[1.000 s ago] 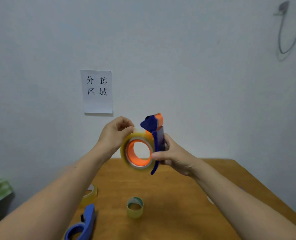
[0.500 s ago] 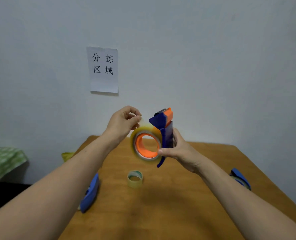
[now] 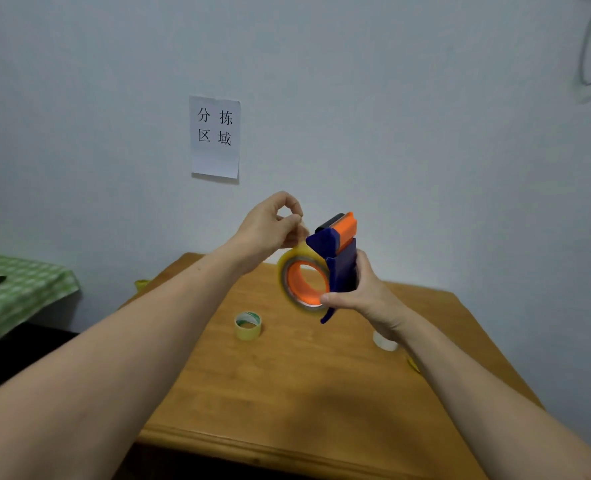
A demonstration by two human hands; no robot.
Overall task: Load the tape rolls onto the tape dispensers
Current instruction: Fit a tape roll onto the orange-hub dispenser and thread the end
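On the brown wooden table (image 3: 287, 393) a small yellowish tape roll (image 3: 248, 326) stands free, at seven o'clock from the raised work. Above it, the right hand (image 3: 363, 296) grips a blue-and-orange plastic tape dispenser (image 3: 342, 268). Its orange hub carries a large translucent yellow tape roll (image 3: 283, 275) on its nine-o'clock side. At eleven o'clock the left hand (image 3: 266, 226) pinches the tape's end between thumb and forefinger. Beyond hangs a white paper sign (image 3: 215, 136).
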